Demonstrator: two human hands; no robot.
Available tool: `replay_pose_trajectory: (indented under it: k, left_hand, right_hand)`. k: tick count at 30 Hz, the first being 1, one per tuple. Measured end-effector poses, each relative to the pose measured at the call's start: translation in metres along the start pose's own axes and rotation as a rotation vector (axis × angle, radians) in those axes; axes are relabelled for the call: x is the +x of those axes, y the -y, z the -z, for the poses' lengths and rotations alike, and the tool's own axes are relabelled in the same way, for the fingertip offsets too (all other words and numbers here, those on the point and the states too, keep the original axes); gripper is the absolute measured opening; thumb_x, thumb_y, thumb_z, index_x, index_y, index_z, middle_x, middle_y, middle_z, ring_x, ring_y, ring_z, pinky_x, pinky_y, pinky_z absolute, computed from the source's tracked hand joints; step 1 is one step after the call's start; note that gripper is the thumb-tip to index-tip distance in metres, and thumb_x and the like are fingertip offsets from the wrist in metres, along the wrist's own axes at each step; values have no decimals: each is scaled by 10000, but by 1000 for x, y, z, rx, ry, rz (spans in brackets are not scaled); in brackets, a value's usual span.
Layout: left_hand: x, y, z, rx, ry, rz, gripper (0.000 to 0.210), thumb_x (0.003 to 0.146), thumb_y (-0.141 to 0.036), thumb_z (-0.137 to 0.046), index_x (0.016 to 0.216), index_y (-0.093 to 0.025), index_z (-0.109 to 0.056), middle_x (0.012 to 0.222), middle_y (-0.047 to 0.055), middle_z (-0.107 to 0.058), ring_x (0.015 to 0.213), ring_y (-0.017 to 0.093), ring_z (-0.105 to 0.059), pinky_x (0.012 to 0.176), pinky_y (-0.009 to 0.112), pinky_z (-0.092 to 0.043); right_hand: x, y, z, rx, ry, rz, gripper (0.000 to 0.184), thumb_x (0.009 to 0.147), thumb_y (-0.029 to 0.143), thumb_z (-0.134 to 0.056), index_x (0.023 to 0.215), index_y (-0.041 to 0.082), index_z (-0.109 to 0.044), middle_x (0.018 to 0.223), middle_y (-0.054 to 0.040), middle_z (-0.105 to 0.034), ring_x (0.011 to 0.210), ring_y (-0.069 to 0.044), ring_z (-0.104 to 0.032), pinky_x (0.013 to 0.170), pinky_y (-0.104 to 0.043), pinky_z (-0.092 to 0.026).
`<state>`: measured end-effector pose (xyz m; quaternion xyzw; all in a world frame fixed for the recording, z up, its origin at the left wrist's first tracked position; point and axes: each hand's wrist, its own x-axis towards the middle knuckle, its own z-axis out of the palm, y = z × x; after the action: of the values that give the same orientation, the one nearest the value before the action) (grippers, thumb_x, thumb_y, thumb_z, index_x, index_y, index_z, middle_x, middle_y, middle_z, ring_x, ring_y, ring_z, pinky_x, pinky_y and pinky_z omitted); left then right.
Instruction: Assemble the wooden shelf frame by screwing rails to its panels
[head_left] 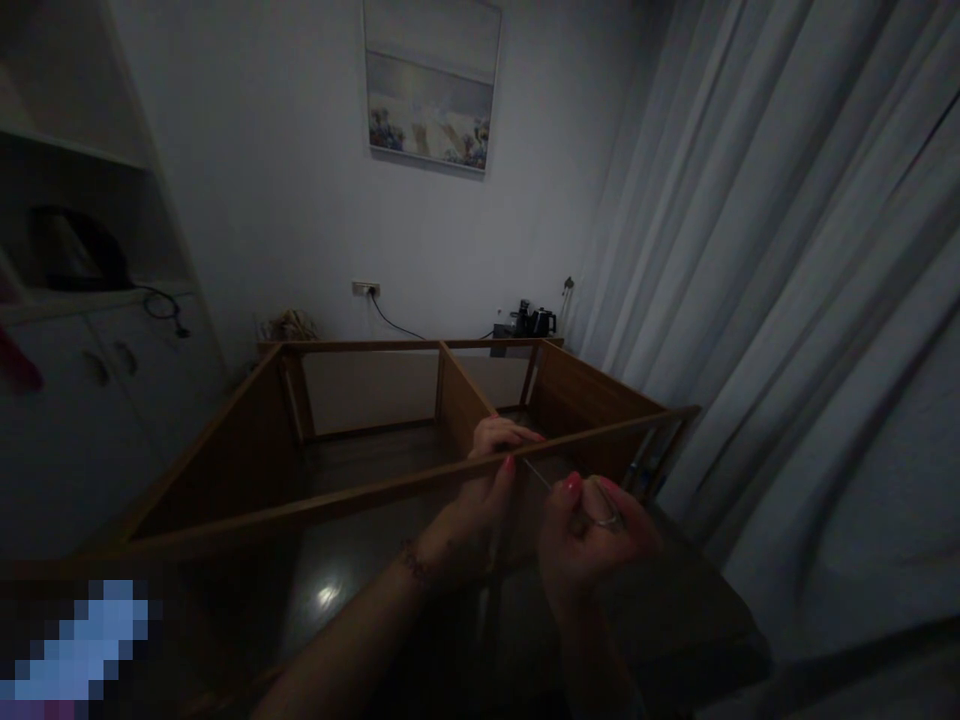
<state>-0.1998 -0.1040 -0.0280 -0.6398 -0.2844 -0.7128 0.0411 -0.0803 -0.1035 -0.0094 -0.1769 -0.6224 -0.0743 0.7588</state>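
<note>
A wooden cabinet frame [360,492] stands in front of me, its nearer top rail crossing the view. My left hand [484,475] is wrapped around that rail where the middle divider [465,390] meets it, thumb on my side and fingers over the far side. Just to the right, my right hand [592,525] is closed around a thin metal hex key [537,472]. Its straight shaft points at the rail beside my left thumb, and a bent end shows by my right fingers. The light is dim, so I cannot tell whether the tip sits in a screw.
A long curtain [750,250] hangs close on the right. At the back stand a black coffee maker [534,318] and a wall socket [366,288] with a cable. A kettle [79,250] sits on the cupboard at left. A framed picture [433,85] hangs above.
</note>
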Motion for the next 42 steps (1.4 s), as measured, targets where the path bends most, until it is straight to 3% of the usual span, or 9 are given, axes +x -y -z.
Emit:
replay_pose_trajectory:
  k: [4, 7, 12, 14, 17, 23, 30, 35, 42]
  left_hand:
    - [0, 2, 0, -12, -10, -26, 176, 986, -343, -396, 1057, -219, -499, 1053, 77, -645, 1015, 213, -572, 989, 469, -394]
    - [-1, 3, -1, -4, -14, -20, 203, 983, -385, -402, 1055, -221, -498, 1054, 78, -642, 1016, 215, -572, 1000, 472, -390]
    - [0, 1, 0, -16, -14, -23, 193, 988, -373, -393, 1050, -222, -496, 1051, 74, -642, 1021, 210, -568, 1003, 468, -389]
    - [1, 1, 0, -16, -9, -27, 186, 986, -368, -396, 1047, -223, -496, 1051, 73, -644, 1031, 211, -564, 1004, 466, -388]
    - [1, 0, 0, -3, 1, -2, 190, 986, -368, -388, 1041, -224, -499, 1057, 77, -643, 1034, 213, -564, 1008, 469, -388]
    - [1, -1, -1, 12, -14, -14, 226, 988, -400, -368, 1037, -219, -496, 1055, 85, -645, 1025, 220, -563, 1020, 480, -377]
    - [0, -6, 1, 29, 12, 18, 196, 997, -358, -356, 1064, -224, -482, 1060, 78, -631, 1043, 212, -564, 1027, 469, -381]
    - [1, -4, 2, 32, 13, -11, 197, 998, -371, -361, 1052, -228, -484, 1053, 71, -635, 1035, 210, -569, 1021, 469, -380]
    - [0, 1, 1, 15, 13, -2, 207, 996, -386, -375, 1060, -225, -487, 1069, 78, -626, 1040, 208, -570, 1009, 459, -401]
  right_hand:
    - [-14, -7, 1, 217, 109, -219, 132, 915, 158, -560, 1001, 219, -481, 646, 64, -522, 523, -103, -507, 566, -259, -449]
    - [-17, -9, 2, 289, 189, -295, 66, 968, 237, -488, 955, 207, -546, 711, 25, -549, 597, -117, -533, 564, -254, -437]
    - [-10, -10, 6, -18, 297, -139, 350, 1010, 271, -366, 682, 212, -474, 599, 19, -497, 590, -144, -466, 605, -307, -333]
    - [-7, -10, 8, -109, 313, -44, 384, 999, 226, -385, 617, 215, -422, 536, 27, -449, 556, -144, -423, 604, -322, -287]
    - [-3, -6, 12, -123, 332, -18, 390, 980, 164, -413, 593, 210, -424, 512, 31, -454, 520, -132, -420, 600, -321, -277]
    - [3, 6, 19, -114, 389, -49, 444, 992, 145, -409, 559, 197, -495, 500, 45, -557, 458, -95, -481, 626, -309, -303]
    - [7, 19, 18, -79, 403, -296, 522, 1016, 213, -404, 498, 199, -466, 425, 65, -485, 417, -80, -459, 610, -263, -342]
    - [3, 12, 19, -175, 397, -188, 479, 1024, 274, -393, 568, 193, -518, 529, 23, -546, 523, -120, -487, 654, -293, -334]
    - [-7, 5, 23, -120, 360, -135, 227, 986, 327, -518, 949, 199, -702, 688, 9, -629, 647, -138, -511, 704, -288, -355]
